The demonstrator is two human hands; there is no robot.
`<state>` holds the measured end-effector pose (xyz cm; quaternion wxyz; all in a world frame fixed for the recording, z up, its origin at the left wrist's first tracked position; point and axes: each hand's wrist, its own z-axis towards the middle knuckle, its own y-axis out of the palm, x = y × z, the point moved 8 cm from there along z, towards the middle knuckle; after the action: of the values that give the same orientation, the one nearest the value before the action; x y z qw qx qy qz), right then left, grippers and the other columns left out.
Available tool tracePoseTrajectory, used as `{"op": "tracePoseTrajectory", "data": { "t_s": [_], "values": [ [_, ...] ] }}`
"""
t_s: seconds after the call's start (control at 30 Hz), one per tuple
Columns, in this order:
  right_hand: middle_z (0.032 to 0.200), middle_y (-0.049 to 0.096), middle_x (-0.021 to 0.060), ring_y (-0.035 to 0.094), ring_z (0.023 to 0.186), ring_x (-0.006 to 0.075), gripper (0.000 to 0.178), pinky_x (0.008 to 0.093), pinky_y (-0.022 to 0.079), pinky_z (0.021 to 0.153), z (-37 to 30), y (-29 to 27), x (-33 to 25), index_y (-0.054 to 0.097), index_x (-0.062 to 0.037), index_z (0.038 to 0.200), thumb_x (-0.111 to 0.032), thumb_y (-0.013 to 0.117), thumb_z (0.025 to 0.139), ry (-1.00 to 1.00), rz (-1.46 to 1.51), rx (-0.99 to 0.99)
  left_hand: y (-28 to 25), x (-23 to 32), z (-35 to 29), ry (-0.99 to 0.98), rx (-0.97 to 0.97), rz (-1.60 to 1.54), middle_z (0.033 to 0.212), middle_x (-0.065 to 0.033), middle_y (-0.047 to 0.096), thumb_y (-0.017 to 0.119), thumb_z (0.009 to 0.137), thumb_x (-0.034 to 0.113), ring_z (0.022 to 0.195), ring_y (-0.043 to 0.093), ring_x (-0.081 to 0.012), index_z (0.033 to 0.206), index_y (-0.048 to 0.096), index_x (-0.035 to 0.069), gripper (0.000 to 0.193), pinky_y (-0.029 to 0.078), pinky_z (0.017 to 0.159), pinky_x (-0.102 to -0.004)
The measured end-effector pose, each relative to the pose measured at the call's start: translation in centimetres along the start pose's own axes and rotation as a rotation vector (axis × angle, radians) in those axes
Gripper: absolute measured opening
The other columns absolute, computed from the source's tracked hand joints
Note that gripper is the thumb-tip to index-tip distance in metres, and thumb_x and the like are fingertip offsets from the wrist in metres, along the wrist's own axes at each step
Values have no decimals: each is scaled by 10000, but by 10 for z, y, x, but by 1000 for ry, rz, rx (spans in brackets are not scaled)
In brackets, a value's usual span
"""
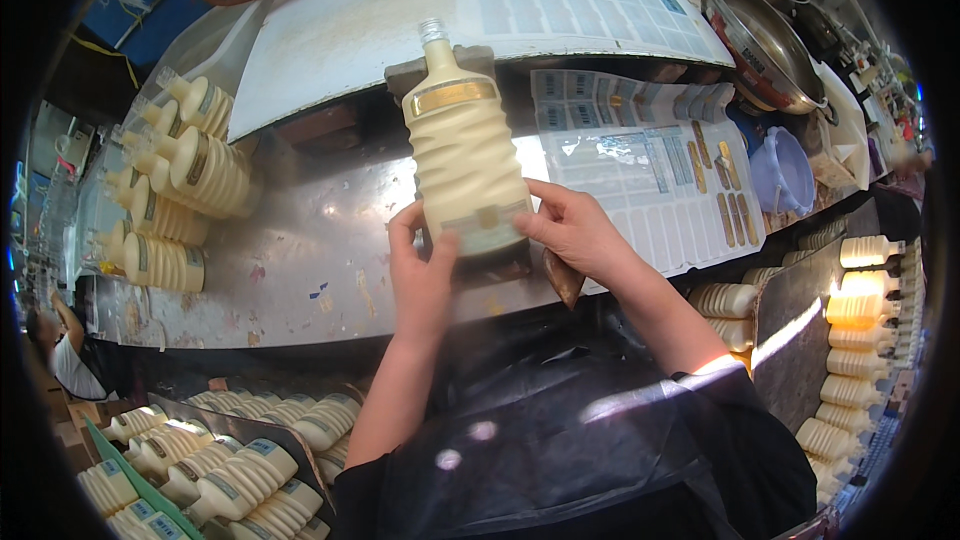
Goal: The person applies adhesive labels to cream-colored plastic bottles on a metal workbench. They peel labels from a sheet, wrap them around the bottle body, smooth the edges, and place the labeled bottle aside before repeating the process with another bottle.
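A cream, ridged bottle with a clear threaded neck and a gold label band lies in front of me, its neck pointing away. Under its shoulder is a grey-brown support block. My left hand closes on the left side of the bottle's base, thumb on the near face. My right hand grips the base's right side, its thumb near a small gold patch low on the bottle. To the right lies a label sheet with several gold strips on it. A brown pointed piece sits below my right hand.
Several similar bottles are stacked at the metal table's left end. More bottles fill crates at lower left and right. A purple bucket and a large metal pan stand at the right. A white board spans the back.
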<state>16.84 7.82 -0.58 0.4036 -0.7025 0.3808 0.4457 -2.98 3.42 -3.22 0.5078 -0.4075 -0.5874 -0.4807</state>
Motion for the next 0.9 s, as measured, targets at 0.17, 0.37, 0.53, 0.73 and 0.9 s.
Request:
{"op": "tracePoseTrajectory", "data": {
  "t_s": [0.17,0.37,0.53,0.73,0.9],
  "values": [
    [653,607,25,579,595,97,504,289,487,576,-1,-1,-1,639,-68,1360,-325,715,932,-18,-58,36,-1,-2,2,10,-5,-35,1322,-134,513,699,973,255,1222,517,-214,1363,459,-2,525,453,1040,-373],
    [650,604,25,578,593,99,514,291,487,575,0,0,0,638,-64,1362,-330,715,929,-13,-65,33,-2,-3,1,23,-9,-52,1326,-133,514,700,975,269,1232,512,-214,1366,461,1,531,446,1050,-375],
    [645,607,25,591,593,99,500,290,494,575,0,0,0,641,-62,1354,-326,709,935,-6,-47,23,-2,-3,1,13,0,-68,1335,-137,509,692,983,273,1236,512,-218,1368,459,-2,527,437,1062,-379],
    [664,636,35,604,588,102,474,293,510,578,-1,1,-2,648,-66,1344,-314,699,944,10,-12,36,0,-3,2,8,11,-51,1345,-142,496,679,996,275,1244,501,-220,1364,449,-3,516,432,1068,-384],
    [660,637,36,613,590,106,459,292,517,585,-2,1,-5,656,-66,1331,-309,698,944,16,-39,49,2,-4,1,-6,20,-18,1350,-144,483,689,990,268,1261,483,-224,1361,440,-4,523,417,1084,-392]
  ]
}}
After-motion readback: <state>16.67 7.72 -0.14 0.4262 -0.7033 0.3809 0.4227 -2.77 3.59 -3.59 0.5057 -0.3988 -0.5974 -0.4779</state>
